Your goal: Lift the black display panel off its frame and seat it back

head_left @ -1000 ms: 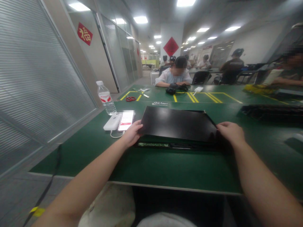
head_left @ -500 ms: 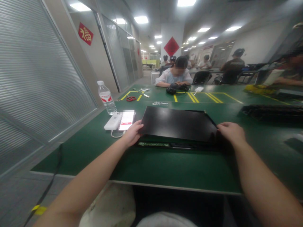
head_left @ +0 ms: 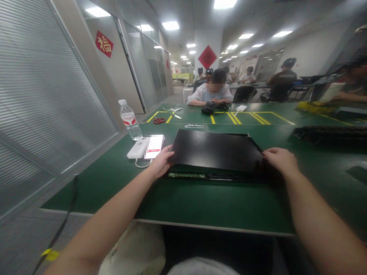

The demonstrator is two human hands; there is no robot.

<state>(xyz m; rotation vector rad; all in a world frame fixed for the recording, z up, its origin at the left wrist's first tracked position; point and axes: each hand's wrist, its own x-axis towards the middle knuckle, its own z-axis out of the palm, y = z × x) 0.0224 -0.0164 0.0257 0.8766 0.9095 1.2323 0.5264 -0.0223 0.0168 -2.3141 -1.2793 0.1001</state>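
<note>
Glossy, smooth black panel (head_left: pixel 215 149)

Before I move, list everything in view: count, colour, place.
Panel: one, black, centre
Circuit board: one, green, just below panel
Table: at least one, green, beneath panel
Phone: one, white screen, left
Power bank: one, white, beside phone
Bottle: one, clear, behind power bank
Scissors: one, red, beyond phone
Unclear object: one, black, right
Diamond signs: several, red, background
People: several, varied clothing, background
Left hand: one, bare, panel's left
Right hand: one, bare, panel's right
</note>
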